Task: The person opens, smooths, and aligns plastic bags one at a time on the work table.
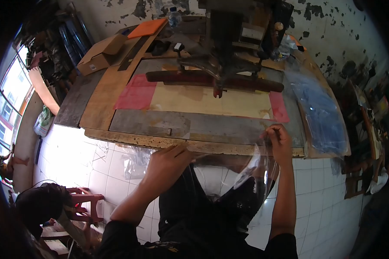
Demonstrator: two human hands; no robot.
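Observation:
A clear plastic sheet (246, 172) hangs over my lap between my two hands, below the worktable's front edge. My right hand (277, 137) pinches its upper right part, fingers bent together. My left hand (173, 156) is at the table edge, fingers pressed together on the sheet's upper left part; its fingertips are hard to see. Beyond my hands lies a pale yellow panel (194, 100) with pink ends on the grey table surface (147, 123). Over the panel stands a dark machine with a long red-brown bar (173, 78).
A stack of bluish clear plastic (320, 116) lies at the table's right. An open cardboard box (100, 55) and an orange sheet (148, 28) are at the back left. Another person (43, 207) is low at the left, beside a red stool (87, 199).

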